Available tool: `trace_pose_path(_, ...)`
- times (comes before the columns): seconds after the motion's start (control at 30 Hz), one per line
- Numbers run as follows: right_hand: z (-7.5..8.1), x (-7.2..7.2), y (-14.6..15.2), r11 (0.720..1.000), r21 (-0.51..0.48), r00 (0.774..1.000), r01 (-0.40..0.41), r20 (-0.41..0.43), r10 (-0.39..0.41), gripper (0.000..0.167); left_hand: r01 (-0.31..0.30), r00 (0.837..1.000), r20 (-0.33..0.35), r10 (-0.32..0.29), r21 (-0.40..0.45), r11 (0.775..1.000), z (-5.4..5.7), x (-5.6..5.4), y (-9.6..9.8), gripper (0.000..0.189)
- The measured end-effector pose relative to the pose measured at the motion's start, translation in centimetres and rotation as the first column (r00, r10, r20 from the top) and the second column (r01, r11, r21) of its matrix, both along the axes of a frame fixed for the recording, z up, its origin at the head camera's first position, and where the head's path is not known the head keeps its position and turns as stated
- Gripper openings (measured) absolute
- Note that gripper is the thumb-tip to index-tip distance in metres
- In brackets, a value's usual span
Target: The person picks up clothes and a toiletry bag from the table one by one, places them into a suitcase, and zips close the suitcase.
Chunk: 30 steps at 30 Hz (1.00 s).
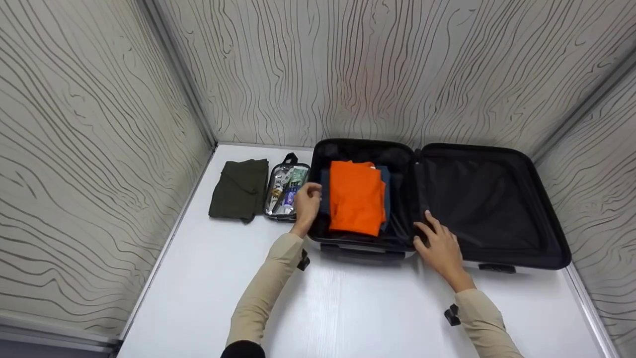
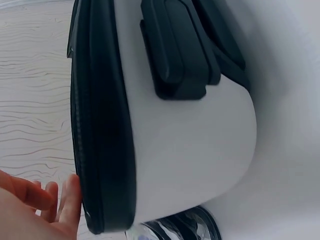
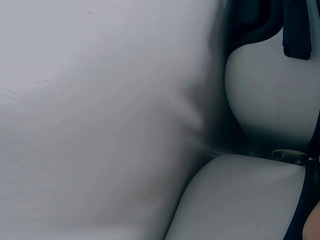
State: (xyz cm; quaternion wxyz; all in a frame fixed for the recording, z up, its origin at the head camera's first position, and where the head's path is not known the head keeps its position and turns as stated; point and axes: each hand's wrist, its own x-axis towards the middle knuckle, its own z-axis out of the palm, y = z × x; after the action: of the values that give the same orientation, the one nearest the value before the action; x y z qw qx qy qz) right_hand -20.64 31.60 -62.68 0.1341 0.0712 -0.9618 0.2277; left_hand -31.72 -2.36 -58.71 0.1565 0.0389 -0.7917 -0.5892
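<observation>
An open suitcase (image 1: 365,241) lies on the table, its outer shell (image 2: 185,155) white with black trim. Inside its left half, a folded orange garment (image 1: 355,199) sits on top of dark blue folded clothing (image 1: 385,199). My left hand (image 1: 308,204) is at the left rim, with fingertips against the black edge (image 2: 110,150) in the left wrist view. Near the hinge side, my right hand (image 1: 441,246) has its fingers spread over the border between the two halves. In the right wrist view only a sliver of that hand (image 3: 312,227) shows.
Just left of the suitcase lies a transparent toiletry pouch (image 1: 273,201) with tubes inside. Farther left is a folded dark green garment (image 1: 238,191). The suitcase's other half (image 1: 477,199), lined in black, lies flat at the right. Patterned walls (image 1: 318,74) enclose the white table (image 1: 338,308).
</observation>
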Motion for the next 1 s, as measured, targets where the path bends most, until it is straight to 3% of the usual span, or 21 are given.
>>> trace_pose_path(0.53,-0.2,-0.2,0.2,1.0,0.011,1.0,-0.006,-0.023,0.006,0.04,-0.034,0.999,0.03,0.031,0.095,0.995,-0.2,-0.3,-1.2,0.016)
trace_pose_path(0.77,-0.2,-0.1,0.1,1.0,0.007,1.0,-0.003,-0.022,0.003,0.04,-0.04,0.997,0.061,0.039,0.005,0.999,-0.2,-0.2,-1.7,0.018)
trace_pose_path(1.0,-0.2,-0.1,0.1,1.0,0.027,0.999,-0.002,-0.032,0.003,0.04,-0.076,0.996,0.038,0.079,-0.089,0.993,-0.3,0.0,-2.0,0.015)
